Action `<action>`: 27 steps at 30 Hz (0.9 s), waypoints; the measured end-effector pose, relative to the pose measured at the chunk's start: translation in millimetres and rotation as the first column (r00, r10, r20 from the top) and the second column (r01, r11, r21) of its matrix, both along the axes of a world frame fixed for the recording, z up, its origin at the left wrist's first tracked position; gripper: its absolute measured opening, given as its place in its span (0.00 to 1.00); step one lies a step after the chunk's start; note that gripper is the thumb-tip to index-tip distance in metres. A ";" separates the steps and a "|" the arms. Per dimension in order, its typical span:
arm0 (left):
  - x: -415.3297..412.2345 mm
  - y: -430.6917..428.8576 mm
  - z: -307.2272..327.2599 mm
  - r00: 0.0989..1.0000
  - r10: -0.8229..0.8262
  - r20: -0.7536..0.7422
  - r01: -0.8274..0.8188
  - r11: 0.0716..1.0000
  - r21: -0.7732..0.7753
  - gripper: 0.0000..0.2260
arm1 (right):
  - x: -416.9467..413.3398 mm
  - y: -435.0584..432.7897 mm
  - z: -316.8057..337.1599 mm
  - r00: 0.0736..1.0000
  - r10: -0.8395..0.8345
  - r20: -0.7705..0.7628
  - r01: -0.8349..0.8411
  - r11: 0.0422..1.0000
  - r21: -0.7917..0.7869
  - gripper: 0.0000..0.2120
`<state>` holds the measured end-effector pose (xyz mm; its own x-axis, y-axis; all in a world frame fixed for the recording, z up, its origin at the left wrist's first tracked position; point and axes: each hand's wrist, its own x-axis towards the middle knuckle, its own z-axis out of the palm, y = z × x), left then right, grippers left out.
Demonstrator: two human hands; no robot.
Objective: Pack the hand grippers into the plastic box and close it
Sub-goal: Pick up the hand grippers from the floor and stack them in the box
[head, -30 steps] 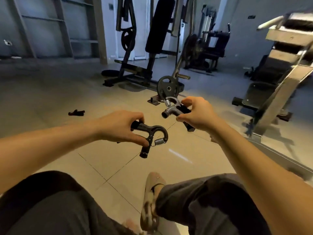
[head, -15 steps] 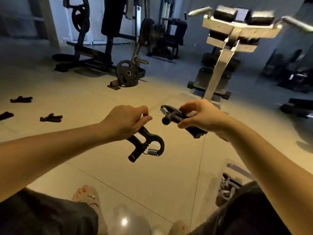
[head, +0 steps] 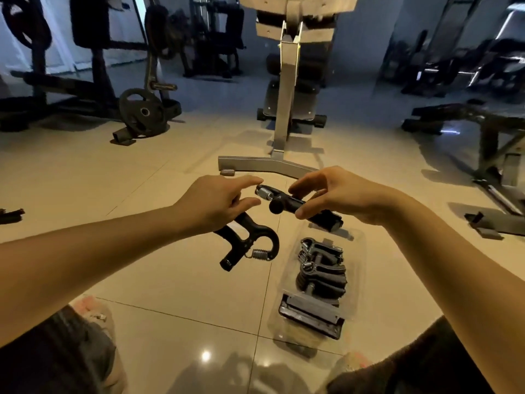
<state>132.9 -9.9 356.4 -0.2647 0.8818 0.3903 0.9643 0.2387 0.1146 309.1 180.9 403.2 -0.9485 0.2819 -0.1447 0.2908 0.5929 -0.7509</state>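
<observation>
My left hand [head: 218, 204] grips one handle of a black hand gripper [head: 250, 244] whose spring and other handle hang below the palm; the forefinger and thumb stretch toward the second gripper. My right hand [head: 338, 194] pinches another black hand gripper [head: 295, 204] with a silver spring, held level just above the box's far end. A clear plastic box [head: 355, 268] lies open on the floor under my right forearm, with several black hand grippers [head: 321, 273] piled inside.
A metal bench stand [head: 284, 126] rises just beyond my hands. A weight plate [head: 143, 113] and gym machines stand at the back left, a low bench [head: 483, 123] to the right. One more gripper [head: 11, 214] lies on the floor at the far left. My knees frame the bottom.
My view has swung right and down, bringing the plastic box into sight. Both hands moved over toward it, still holding their grippers, and my left fingers have stretched toward the right-hand gripper.
</observation>
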 end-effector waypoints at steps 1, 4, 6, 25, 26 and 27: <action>6.3 8.5 0.0 1.000 -0.008 -0.015 0.008 1.000 -0.014 0.22 | 8.2 8.2 -2.5 1.000 0.015 -0.002 -0.015 1.000 -0.015 0.24; 17.7 28.2 -1.2 0.998 -0.018 -0.065 0.014 0.998 -0.060 0.19 | 20.6 30.0 -12.1 0.999 0.050 -0.011 -0.050 0.998 -0.049 0.23; 18.5 36.0 -4.8 0.995 -0.012 -0.094 0.006 0.998 -0.066 0.19 | 20.2 42.3 -19.4 0.998 0.067 -0.017 -0.068 0.995 -0.069 0.22; -24.2 136.9 -52.9 0.997 -0.020 0.077 0.021 1.000 -0.009 0.12 | -1.3 139.3 -85.2 0.945 -0.187 -0.269 0.201 0.979 0.027 0.18; -26.7 141.7 -55.1 0.994 -0.006 0.105 0.007 1.000 -0.013 0.12 | -2.3 140.4 -90.3 0.935 -0.186 -0.302 0.241 0.957 0.159 0.21; -29.1 145.8 -57.4 0.990 0.011 0.140 -0.008 1.000 -0.020 0.12 | -3.3 141.5 -95.2 0.933 -0.160 -0.323 0.263 0.916 0.303 0.24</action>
<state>103.8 135.9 299.0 -0.3238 0.8859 0.3322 0.9368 0.2511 0.2434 305.7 322.4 308.0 -0.8463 0.4636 0.2623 0.2411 0.7725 -0.5875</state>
